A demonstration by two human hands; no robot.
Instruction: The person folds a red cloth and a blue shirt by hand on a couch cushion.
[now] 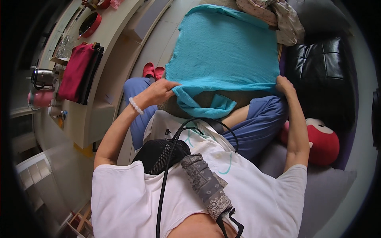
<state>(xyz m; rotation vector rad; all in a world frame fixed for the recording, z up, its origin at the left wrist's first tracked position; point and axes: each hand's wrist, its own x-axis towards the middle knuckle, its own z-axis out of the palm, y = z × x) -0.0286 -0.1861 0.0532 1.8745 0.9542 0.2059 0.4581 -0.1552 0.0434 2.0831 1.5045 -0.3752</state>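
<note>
A turquoise knit cloth [226,50] is spread out before me over a brown seat surface [205,102]. My left hand [160,90] pinches its near left corner, with a bead bracelet on that wrist. At the near right corner my right hand [284,84] grips the same cloth. The near edge stretches between both hands in gathered folds. A loose turquoise strip loops down below that edge, towards my folded leg. At the far end the cloth's edge is turned over in a fold.
Crumpled patterned fabric [285,20] lies beyond the cloth's far right corner. On the right are a black padded cushion [321,80] and a red plush toy [324,142]. Folded red and black clothes [79,73] lie on the left counter. Red shoes [153,70] stand on the floor.
</note>
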